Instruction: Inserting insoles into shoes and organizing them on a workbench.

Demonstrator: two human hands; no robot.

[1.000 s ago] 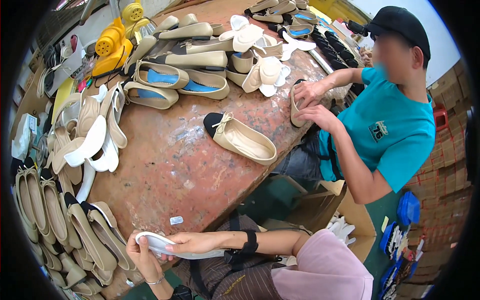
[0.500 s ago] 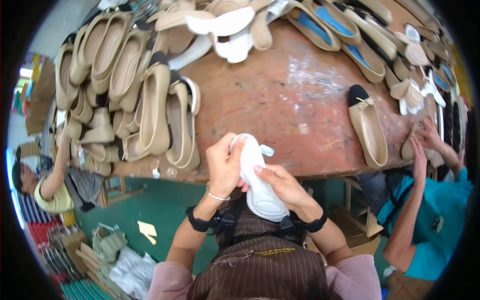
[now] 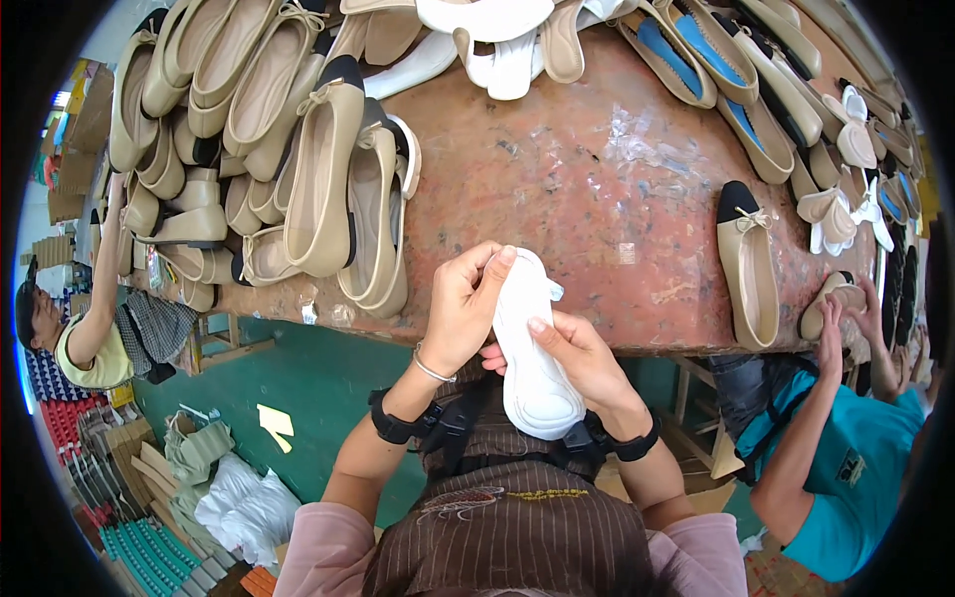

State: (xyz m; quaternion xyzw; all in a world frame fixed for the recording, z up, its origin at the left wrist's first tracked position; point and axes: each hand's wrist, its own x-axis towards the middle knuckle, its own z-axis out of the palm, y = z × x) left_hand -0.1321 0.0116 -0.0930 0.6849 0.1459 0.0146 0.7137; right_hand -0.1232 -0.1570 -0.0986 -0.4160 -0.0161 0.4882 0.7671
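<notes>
A white insole (image 3: 535, 373) is held between my two hands, over the near edge of the table. My left hand (image 3: 464, 306) pinches its upper end, thumb on top. Lower down, my right hand (image 3: 582, 356) grips its right side with the thumb pressed on the surface. A small pale scrap (image 3: 556, 291) sticks out beside the insole's upper right edge. To the right on the table lies a beige flat shoe (image 3: 748, 274) with a black toe and a bow. The insole hides some of my fingers.
Many beige flats (image 3: 323, 189) are piled at the left of the worn reddish table (image 3: 477, 179). More white insoles (image 3: 509, 62) lie at the back, near shoes with blue insides (image 3: 686, 50). A co-worker in teal (image 3: 846, 468) handles a shoe at right; another person (image 3: 90, 343) reaches in at left.
The view has shifted slightly. The insole stands more upright in my hands, both still gripping it. At right, the co-worker's shoe shows more plainly.
</notes>
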